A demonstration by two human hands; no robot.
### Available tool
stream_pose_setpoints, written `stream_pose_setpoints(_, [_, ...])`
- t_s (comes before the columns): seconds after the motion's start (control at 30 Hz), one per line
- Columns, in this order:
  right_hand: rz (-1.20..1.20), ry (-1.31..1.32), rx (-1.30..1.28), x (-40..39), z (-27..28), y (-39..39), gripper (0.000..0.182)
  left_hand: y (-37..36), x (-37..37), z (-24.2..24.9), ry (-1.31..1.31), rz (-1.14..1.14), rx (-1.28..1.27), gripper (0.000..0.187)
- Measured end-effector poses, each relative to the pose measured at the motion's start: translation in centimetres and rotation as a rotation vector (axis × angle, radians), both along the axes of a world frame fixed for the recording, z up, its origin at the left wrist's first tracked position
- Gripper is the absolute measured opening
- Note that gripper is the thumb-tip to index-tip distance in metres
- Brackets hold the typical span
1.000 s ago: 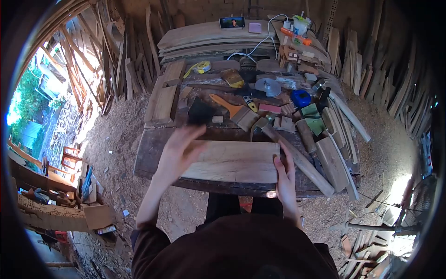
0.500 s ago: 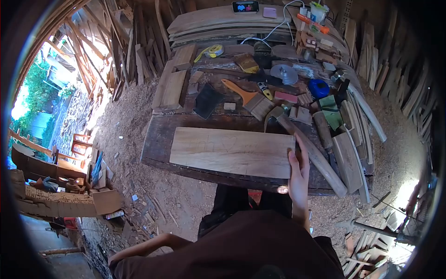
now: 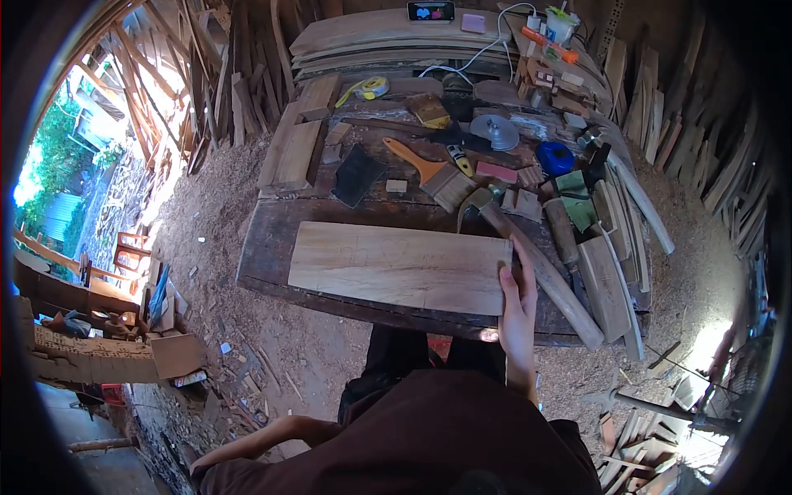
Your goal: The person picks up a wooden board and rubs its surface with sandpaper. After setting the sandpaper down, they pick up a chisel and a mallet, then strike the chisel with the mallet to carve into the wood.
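Observation:
A pale wooden board (image 3: pixel 396 268) with faint pencil marks on its face lies near the front edge of the workbench (image 3: pixel 272 247). My right hand (image 3: pixel 518 309) holds its right end, thumb on the face and fingers along the end edge. Just right of that hand, a hammer (image 3: pixel 540 268) lies with its long wooden handle slanting toward the front. My left forearm (image 3: pixel 268 437) bends in toward my body, and the left hand is hidden there. Beyond the board sit a wide paintbrush (image 3: pixel 450 186), a dark sheet of sandpaper (image 3: pixel 359 176) and a small wood block (image 3: pixel 397 186).
A yellow tape measure (image 3: pixel 373 88), a box cutter (image 3: pixel 459 159), a clear disc (image 3: pixel 495 132) and a blue round object (image 3: pixel 554 157) lie farther back. Wood pieces (image 3: pixel 606 285) crowd the right side. A phone (image 3: pixel 431 11) rests on stacked planks (image 3: pixel 355 37) behind.
The whole view has shifted slightly, so the bench and its things appear a little farther left. My right hand keeps the same hold on the board.

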State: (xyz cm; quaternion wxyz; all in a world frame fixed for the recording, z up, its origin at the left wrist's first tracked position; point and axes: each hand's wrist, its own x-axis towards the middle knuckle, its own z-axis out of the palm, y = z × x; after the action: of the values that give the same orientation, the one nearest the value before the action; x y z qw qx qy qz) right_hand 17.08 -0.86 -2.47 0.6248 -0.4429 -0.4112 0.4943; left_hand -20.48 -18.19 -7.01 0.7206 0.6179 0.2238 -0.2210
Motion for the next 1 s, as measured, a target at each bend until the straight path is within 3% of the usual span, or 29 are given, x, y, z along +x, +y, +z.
stream_pose_setpoints(0.13, [-0.037, 0.004, -0.002, -0.3, 0.8, -0.2, 0.05, -0.2, -0.3, 0.0, 0.055, -0.058, -0.059, 0.071])
stream_pose_setpoints(0.27, [-0.059, -0.022, 0.003, -0.4, 0.7, -0.1, 0.049, 0.2, 0.0, 0.4, 0.135, -0.068, -0.091, 0.073])
stream_pose_setpoints(0.33, [-0.049, -0.018, -0.008, -0.3, 0.7, -0.2, 0.049, -0.7, -0.7, -0.8, -0.002, 0.042, -0.192, 0.072])
stream_pose_setpoints(0.53, [-0.067, 0.0, 0.016, -0.3, -0.1, 0.0, 0.049, -0.5, -0.3, -1.0, 0.047, 0.02, -0.116, 0.071])
stream_pose_setpoints(0.57, [-0.049, 0.018, 0.016, -0.3, -0.1, 0.0, 0.049, -5.4, -3.5, -6.2, 0.046, 0.019, -0.115, 0.071])
stream_pose_setpoints(0.6, [-0.052, 0.018, 0.017, -0.2, 0.0, 0.0, 0.049, -8.3, -5.8, -10.8, -0.01, 0.193, -0.186, 0.07])
stream_pose_setpoints(0.63, [-0.034, 0.023, -0.005, -0.2, 0.2, -0.1, 0.049, -7.8, -7.2, -11.1, -0.067, 0.367, -0.257, 0.069])
stream_pose_setpoints(0.7, [-0.014, 0.024, -0.028, -0.2, 0.3, -0.1, 0.048, -8.1, -7.7, -12.3, -0.092, 0.275, -0.179, 0.068])
stream_pose_setpoints(0.73, [-0.038, 0.019, -0.003, -0.3, 0.3, 0.0, 0.048, -6.6, -6.2, -9.9, -0.113, 0.185, -0.1, 0.068])
stream_pose_setpoints(0.83, [-0.044, 0.01, 0.016, -0.3, 0.3, 0.0, 0.049, -1.7, -0.7, -0.3, -0.045, 0.263, -0.114, 0.066])
stream_pose_setpoints(0.9, [-0.029, 0.006, 0.01, -0.3, 0.3, 0.0, 0.049, -5.1, -3.8, -6.6, -0.148, 0.239, 0.015, 0.066])
stream_pose_setpoints(0.93, [-0.03, 0.004, 0.017, -0.3, 0.1, 0.0, 0.049, -5.1, -3.6, -6.7, -0.252, 0.212, 0.142, 0.067])
stream_pose_setpoints(1.0, [-0.033, 0.0, 0.026, -0.3, 0.1, 0.1, 0.049, -5.1, -3.3, -6.7, -0.202, 0.238, 0.107, 0.067])
